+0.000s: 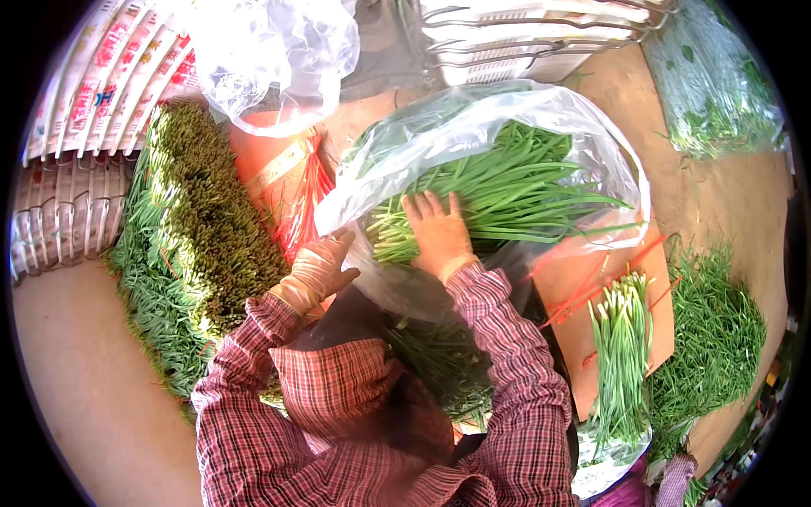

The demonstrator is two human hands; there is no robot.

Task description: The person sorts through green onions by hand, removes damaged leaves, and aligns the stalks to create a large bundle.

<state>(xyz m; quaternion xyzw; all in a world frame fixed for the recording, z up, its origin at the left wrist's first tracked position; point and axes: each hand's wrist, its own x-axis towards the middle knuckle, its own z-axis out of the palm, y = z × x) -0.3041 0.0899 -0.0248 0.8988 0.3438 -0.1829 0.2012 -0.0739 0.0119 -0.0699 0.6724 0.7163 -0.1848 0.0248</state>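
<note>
A clear plastic bag [418, 149] lies with its mouth spread, holding a heap of green chives [507, 190] with pale cut ends toward the left. My right hand [440, 237] rests flat on the stalks near those ends, its fingers spread. At the bag's left rim is my left hand [317, 269], in a thin, pale glove. Its thumb stands apart from the fingers, whose tips meet the plastic; nothing shows clearly gripped. Between the left hand and a large stack of bundled chives [215, 222] hangs a bunch of red ties [307, 196].
Another chive bundle [624, 361] lies on the orange board [570, 310] at right, near loose red ties. Beyond is a pile of loose greens [709, 342]. Wire racks [532, 44] and a white plastic bag [279, 57] stand ahead; a bag of greens [722, 95] lies far right.
</note>
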